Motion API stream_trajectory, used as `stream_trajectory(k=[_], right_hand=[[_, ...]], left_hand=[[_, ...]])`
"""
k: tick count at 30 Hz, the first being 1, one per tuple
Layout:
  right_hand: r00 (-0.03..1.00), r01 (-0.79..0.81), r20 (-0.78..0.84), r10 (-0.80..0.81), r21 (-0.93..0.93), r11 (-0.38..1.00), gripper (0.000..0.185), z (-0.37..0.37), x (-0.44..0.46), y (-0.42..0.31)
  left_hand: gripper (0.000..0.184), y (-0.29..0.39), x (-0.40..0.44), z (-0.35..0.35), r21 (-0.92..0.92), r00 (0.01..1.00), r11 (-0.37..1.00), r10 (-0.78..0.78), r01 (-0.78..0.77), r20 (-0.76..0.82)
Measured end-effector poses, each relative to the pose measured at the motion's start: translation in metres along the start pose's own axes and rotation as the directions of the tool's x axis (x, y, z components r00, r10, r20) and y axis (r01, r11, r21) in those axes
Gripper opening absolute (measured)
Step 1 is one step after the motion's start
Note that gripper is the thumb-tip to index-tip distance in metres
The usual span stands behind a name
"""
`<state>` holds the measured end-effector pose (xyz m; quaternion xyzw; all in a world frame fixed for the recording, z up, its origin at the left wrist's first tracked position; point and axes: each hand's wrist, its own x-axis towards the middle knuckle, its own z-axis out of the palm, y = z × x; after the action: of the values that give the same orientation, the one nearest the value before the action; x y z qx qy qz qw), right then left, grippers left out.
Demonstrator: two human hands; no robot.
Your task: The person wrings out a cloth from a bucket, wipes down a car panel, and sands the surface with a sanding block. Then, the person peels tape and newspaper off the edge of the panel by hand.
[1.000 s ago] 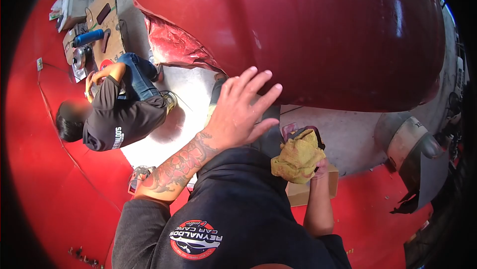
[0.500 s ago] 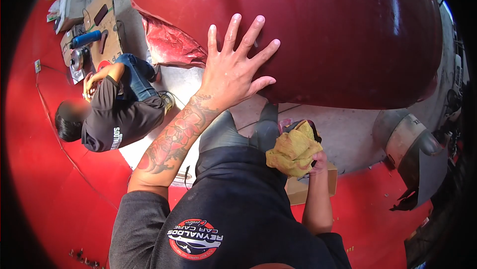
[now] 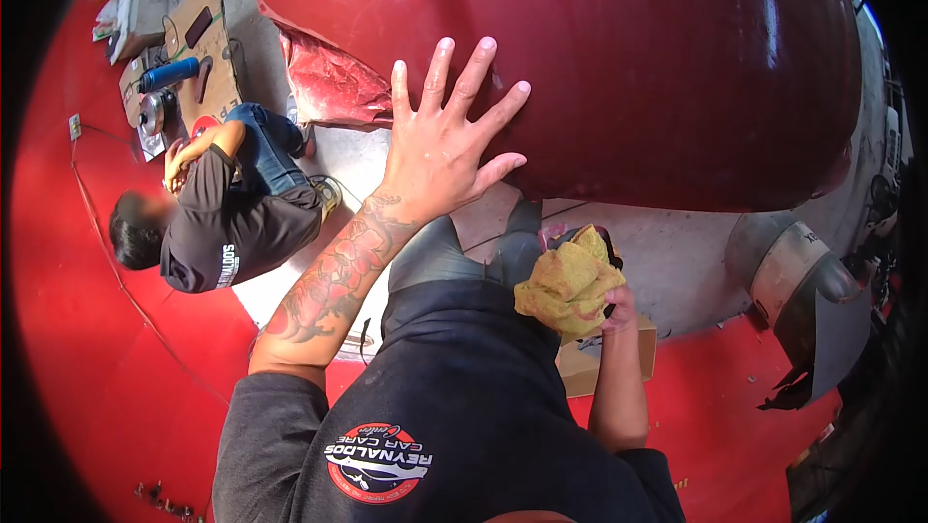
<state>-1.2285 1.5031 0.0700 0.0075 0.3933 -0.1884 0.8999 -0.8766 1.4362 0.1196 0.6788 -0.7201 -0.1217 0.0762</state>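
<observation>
My left hand is spread palm down over the lower left part of a red car panel. Its fingertips overlap the painted surface; I cannot tell how firmly they touch. A tattoo covers the forearm behind it. Low on the right, my right hand grips a crumpled yellow cloth in front of my body. Behind the cloth shows a dark object with a bit of pink, mostly hidden. Crinkled reddish masking sheet hangs at the panel's left edge.
On the left, another person in a dark shirt sits low near cardboard bearing a phone and a blue bottle. A cardboard box stands beneath my right arm. A grey part lies at right.
My left hand has slid slightly down and left across the panel, fingers still spread. The yellow cloth has shifted a little in my right hand.
</observation>
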Motion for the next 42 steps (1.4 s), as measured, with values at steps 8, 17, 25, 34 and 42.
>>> stream_trajectory(k=[8,17,25,34,42], right_hand=[[0.999,0.025,0.027,-0.025,0.019,1.0,0.083,0.01,0.004,-0.004],[0.999,0.026,0.034,-0.026,0.026,0.999,0.083,0.013,0.006,-0.007],[0.999,0.002,0.04,-0.004,0.041,0.999,0.084,0.011,0.008,-0.007],[0.999,-0.004,0.032,0.003,0.034,0.999,0.087,0.015,0.008,-0.005],[0.994,0.061,-0.082,-0.066,-0.061,0.996,0.082,0.043,0.008,-0.007]], left_hand=[[0.071,-0.003,0.001,0.001,0.054,0.998,0.998,-0.028,0.025,0.062],[0.069,-0.004,-0.012,0.0,0.028,0.992,1.0,-0.015,0.012,0.127],[0.074,-0.004,-0.003,0.005,-0.025,0.997,0.997,-0.066,0.067,0.045],[0.06,0.005,-0.025,-0.001,-0.1,0.997,0.995,-0.005,0.013,0.079],[0.055,0.046,-0.067,0.003,-0.779,0.913,0.611,0.221,0.145,0.343]])
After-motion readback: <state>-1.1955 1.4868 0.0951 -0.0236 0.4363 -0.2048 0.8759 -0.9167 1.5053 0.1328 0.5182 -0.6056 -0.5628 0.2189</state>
